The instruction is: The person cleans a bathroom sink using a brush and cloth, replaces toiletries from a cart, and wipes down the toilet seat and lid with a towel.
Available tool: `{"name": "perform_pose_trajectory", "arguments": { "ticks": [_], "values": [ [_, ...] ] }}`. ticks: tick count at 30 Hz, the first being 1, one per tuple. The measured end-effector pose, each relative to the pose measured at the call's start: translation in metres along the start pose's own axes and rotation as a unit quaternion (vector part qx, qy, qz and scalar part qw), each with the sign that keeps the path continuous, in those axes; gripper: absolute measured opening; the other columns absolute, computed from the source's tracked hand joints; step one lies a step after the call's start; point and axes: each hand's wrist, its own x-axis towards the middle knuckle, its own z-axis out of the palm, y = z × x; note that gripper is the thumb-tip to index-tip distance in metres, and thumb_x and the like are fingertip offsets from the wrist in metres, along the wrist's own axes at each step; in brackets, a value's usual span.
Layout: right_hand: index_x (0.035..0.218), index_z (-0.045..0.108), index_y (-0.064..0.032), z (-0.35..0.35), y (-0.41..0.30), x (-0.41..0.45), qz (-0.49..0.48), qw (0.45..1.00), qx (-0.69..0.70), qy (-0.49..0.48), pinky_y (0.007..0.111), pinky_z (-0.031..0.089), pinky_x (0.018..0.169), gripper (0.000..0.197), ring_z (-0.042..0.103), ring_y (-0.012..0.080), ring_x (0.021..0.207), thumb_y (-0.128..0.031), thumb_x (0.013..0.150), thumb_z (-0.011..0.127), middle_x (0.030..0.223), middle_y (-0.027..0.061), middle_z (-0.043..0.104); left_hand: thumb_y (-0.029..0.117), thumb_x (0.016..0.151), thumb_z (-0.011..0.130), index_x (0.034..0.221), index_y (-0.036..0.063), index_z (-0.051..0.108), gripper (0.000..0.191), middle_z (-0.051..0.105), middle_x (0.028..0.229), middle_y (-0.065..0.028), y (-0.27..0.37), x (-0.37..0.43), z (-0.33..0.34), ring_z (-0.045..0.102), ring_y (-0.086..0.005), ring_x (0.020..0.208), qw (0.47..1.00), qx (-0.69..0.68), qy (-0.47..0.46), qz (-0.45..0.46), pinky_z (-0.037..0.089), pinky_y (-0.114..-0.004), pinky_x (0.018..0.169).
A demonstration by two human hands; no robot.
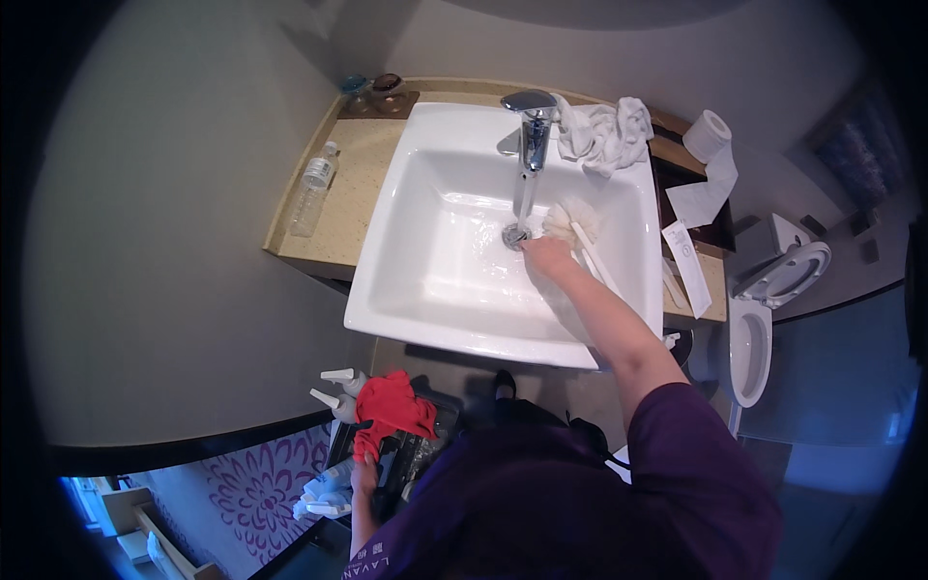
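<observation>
Water runs from the chrome faucet [535, 138] into a white ceramic sink [420, 239]. My right hand [549, 255] reaches down into the basin, its fingertips at the metal drain [515, 237] under the stream; whether they grip anything is hidden. Beside that hand lies a round brush with pale bristles [569, 217], its white handle [594, 257] slanting towards the sink's front right. Low on the left, my left hand [365, 475] holds the end of a red cloth [395, 404], which drapes over a dark caddy [391, 467] with white-topped spray bottles [342, 406].
A clear plastic bottle [313, 192] and two glasses [371, 94] stand on the left counter [348, 192]. A crumpled white towel [605, 134] lies on the sink's back right rim. Further right are a toilet paper roll [707, 136], a white paper packet [687, 268] and a toilet [750, 348] with its lid raised.
</observation>
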Motion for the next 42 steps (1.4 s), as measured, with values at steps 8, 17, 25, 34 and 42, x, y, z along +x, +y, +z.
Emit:
{"name": "perform_pose_trajectory", "arguments": {
  "ticks": [8, 17, 25, 34, 42],
  "values": [
    [0.112, 0.052, -0.0237, 0.021, 0.004, 0.007, 0.010, 0.997, 0.060, 0.048, 0.041, 0.046, 0.074, 0.032, 0.059, 0.0279, 0.088, -0.018, 0.084, 0.038, 0.093, 0.0111, 0.061, 0.051, 0.087, 0.022, 0.097, -0.0079, 0.054, 0.068, 0.056, 0.093, -0.0306, -0.010, 0.005, 0.009, 0.052, -0.0433, 0.094, 1.000, 0.001, 0.015, -0.003, 0.039, -0.047, 0.083],
    [0.120, 0.043, -0.0268, 0.001, 0.005, -0.011, 0.043, 0.986, 0.133, 0.088, 0.043, 0.047, 0.066, 0.040, 0.060, 0.0303, 0.077, -0.021, 0.081, 0.046, 0.085, 0.0148, 0.060, 0.052, 0.086, 0.022, 0.101, -0.0054, 0.054, 0.068, 0.056, 0.094, -0.0300, -0.009, 0.011, 0.004, 0.051, -0.0439, 0.094, 1.000, -0.002, -0.014, -0.001, 0.039, -0.047, 0.083],
    [0.128, 0.036, -0.0227, 0.001, 0.050, -0.054, 0.084, 0.945, -0.060, 0.311, 0.040, 0.047, 0.068, 0.052, 0.059, 0.0283, 0.076, -0.017, 0.079, 0.053, 0.083, 0.0178, 0.059, 0.052, 0.086, 0.022, 0.103, -0.0079, 0.052, 0.069, 0.055, 0.096, -0.0310, -0.015, 0.013, 0.003, 0.051, -0.0433, 0.097, 1.000, 0.017, -0.017, 0.015, 0.038, -0.047, 0.085],
    [0.133, 0.025, -0.0153, -0.066, 0.059, -0.133, -0.004, 0.933, 0.346, 0.099, 0.040, 0.042, 0.078, 0.051, 0.055, 0.0386, 0.088, -0.017, 0.086, 0.044, 0.094, 0.0243, 0.057, 0.052, 0.086, 0.020, 0.106, -0.0067, 0.050, 0.069, 0.055, 0.098, -0.0298, -0.009, 0.014, -0.002, 0.051, -0.0424, 0.097, 0.999, 0.014, -0.040, 0.019, 0.037, -0.046, 0.087],
    [0.134, 0.029, -0.0166, -0.171, 0.012, -0.215, 0.014, 0.881, 0.422, 0.213, 0.031, 0.043, 0.064, 0.049, 0.055, 0.0207, 0.065, -0.018, 0.087, 0.045, 0.080, 0.0180, 0.059, 0.051, 0.086, 0.022, 0.099, -0.0078, 0.054, 0.068, 0.055, 0.098, -0.0299, -0.009, 0.021, 0.000, 0.051, -0.0416, 0.098, 1.000, 0.003, -0.025, 0.001, 0.038, -0.046, 0.087]
  ]
}}
